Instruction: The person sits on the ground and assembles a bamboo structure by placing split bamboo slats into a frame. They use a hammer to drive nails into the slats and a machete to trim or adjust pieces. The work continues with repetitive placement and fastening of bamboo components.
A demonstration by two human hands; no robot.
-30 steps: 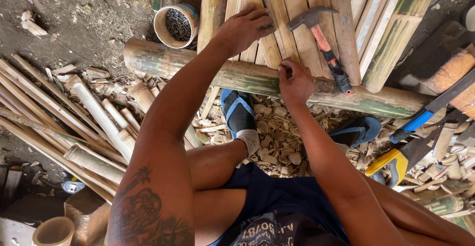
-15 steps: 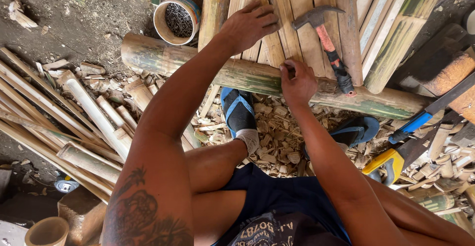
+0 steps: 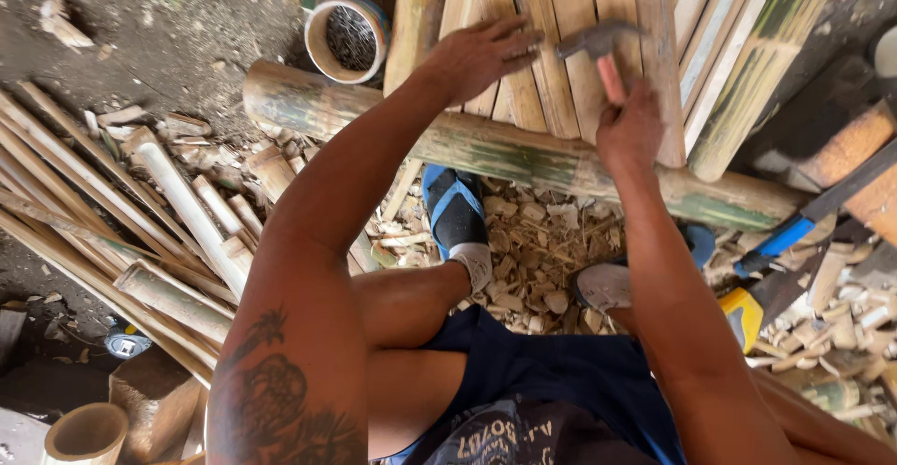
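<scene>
Bare flat pale bamboo slats (image 3: 551, 16) lie open toward twelve o'clock. At ten o'clock a round white tub of nails (image 3: 348, 40) blocks; at three, a blue-handled tool (image 3: 794, 231); at nine, split bamboo strips (image 3: 140, 213) crowd the floor.

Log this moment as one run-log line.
left hand: flat on bamboo slats | right hand: gripping hammer, head above slats | bamboo pole: under slats | tub of nails: beside pole

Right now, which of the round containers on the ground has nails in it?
The round tub at top, beside the slats near the left hand, holds dark nails. The bamboo cup at bottom left looks empty.
</scene>
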